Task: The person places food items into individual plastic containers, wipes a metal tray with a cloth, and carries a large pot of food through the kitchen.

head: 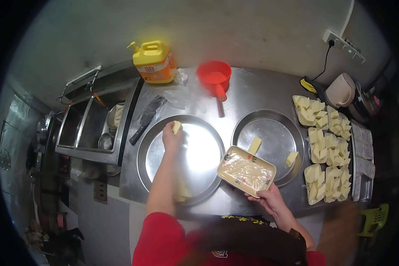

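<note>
My left hand point(171, 138) is over the left part of a large round metal pan point(202, 146), with a pale yellow food piece point(176, 127) between its fingers. More pale yellow pieces point(183, 192) lie at that pan's near rim, partly hidden by my forearm. In my right hand point(269, 200) is a shallow cream tray point(247, 171) with plastic film across it, gripped at its near right corner and tilted. The tray overlaps a second, smaller round pan point(265, 116). Inside that pan are a yellow block point(255, 145) and another point(291, 159).
Several filled trays point(314, 183) stand at the right of the steel table point(262, 88). A black-handled knife point(139, 133) lies left of the large pan. Behind are a red dipper point(214, 78) and a yellow detergent jug point(153, 63). A metal sink point(96, 124) adjoins on the left.
</note>
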A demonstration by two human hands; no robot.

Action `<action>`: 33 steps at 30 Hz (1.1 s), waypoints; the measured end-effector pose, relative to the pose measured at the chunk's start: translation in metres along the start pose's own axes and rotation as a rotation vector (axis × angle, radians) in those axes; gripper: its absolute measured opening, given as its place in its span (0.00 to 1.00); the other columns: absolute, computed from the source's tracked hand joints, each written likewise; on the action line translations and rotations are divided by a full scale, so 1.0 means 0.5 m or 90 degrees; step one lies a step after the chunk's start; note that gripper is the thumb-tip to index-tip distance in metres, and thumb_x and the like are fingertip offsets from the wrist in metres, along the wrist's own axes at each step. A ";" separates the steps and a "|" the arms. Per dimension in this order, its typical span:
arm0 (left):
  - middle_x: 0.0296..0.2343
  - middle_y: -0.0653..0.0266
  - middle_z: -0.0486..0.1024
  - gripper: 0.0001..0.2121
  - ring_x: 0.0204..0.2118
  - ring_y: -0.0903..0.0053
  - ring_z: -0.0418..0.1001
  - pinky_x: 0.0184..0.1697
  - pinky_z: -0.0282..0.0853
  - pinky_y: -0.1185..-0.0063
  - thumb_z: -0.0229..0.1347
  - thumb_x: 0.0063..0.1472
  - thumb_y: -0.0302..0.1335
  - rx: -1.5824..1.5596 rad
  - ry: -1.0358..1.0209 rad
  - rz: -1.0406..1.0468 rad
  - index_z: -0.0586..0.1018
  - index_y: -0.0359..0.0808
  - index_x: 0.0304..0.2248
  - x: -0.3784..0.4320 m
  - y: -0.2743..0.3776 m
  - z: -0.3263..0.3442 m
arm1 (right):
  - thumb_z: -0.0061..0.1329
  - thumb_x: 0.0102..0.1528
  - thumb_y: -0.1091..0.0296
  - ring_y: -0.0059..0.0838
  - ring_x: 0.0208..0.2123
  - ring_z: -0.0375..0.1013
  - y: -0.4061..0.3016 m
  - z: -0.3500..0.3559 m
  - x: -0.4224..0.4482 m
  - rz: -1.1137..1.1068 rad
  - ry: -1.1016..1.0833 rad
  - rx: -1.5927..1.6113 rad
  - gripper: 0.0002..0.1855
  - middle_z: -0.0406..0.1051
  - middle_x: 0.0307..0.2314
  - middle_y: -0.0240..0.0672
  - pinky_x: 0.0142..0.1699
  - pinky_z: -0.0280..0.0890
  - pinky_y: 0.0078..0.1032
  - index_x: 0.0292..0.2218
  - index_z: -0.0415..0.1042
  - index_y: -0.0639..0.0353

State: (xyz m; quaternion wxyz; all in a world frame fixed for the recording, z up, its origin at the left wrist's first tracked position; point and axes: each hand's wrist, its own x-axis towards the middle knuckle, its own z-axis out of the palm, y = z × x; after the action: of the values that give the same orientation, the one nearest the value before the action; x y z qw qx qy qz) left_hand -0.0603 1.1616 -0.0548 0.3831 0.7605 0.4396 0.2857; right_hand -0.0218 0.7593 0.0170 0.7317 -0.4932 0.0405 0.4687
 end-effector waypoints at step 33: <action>0.38 0.51 0.67 0.17 0.42 0.56 0.66 0.46 0.61 0.67 0.56 0.49 0.23 0.036 -0.220 0.408 0.68 0.33 0.40 -0.272 0.203 0.090 | 0.35 0.47 0.87 0.43 0.38 0.74 0.001 0.074 0.138 0.074 -0.066 0.022 0.33 0.66 0.43 0.51 0.38 0.75 0.31 0.55 0.46 0.63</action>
State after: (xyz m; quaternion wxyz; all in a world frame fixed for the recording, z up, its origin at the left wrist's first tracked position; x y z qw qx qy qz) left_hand -0.0410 0.9936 -0.0081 0.3219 0.9069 0.1151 0.2463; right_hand 0.0014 0.8323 -0.0004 0.7128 -0.4526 0.0389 0.5343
